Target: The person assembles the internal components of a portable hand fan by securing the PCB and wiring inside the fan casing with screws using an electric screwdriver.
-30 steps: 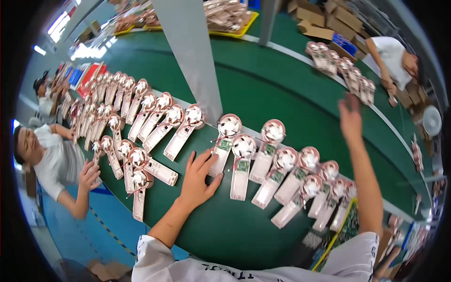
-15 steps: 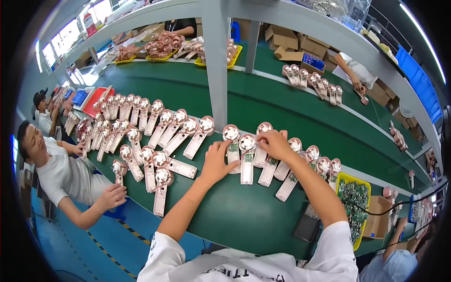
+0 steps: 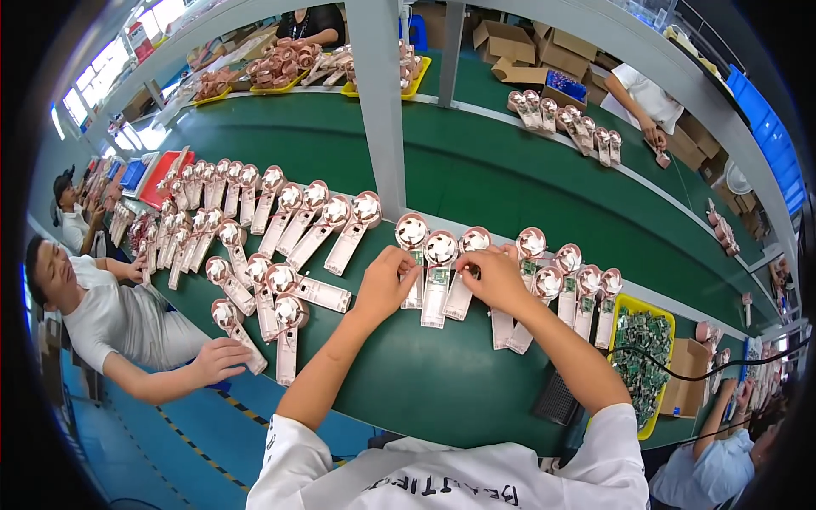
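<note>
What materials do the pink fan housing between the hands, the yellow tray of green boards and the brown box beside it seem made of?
Pink fan housing: probably smooth moulded plastic, going by its even colour and rounded rim. Yellow tray: likely plastic too, from its uniform colour and thin rim; finish unclear. Brown box: likely matt cardboard, its flat walls plain brown without shine.

Factory, open-cased fans along workbench

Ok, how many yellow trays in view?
4: near tray at right, holding green boards; far-left tray, far-middle tray and far-right tray across the worktop, upper left, the last partly behind the grey post. Others may be hidden.
</note>
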